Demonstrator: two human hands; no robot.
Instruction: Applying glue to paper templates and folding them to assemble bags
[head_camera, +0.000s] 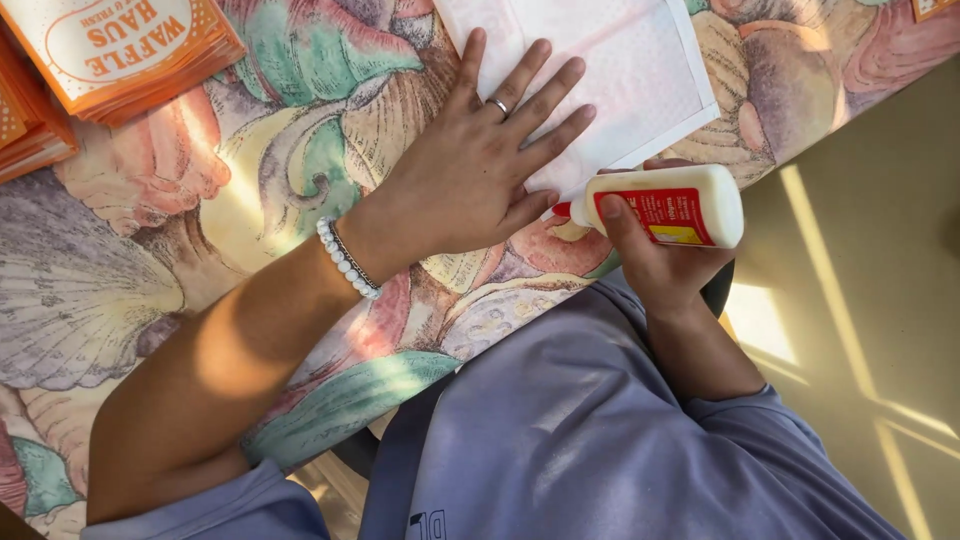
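Note:
My left hand (490, 150) lies flat with fingers spread on a white sheet of paper (640, 70) that rests on a table with a shell-patterned cloth (150, 250). It wears a ring and a pearl bracelet. My right hand (655, 255) grips a white glue bottle (670, 205) with a red label. The bottle lies sideways, and its red tip points at the paper's near edge, just beside my left thumb.
Stacks of orange and white printed paper bags (120, 50) sit at the table's far left corner. The table edge runs diagonally past my lap. A sunlit beige floor (860, 300) lies to the right.

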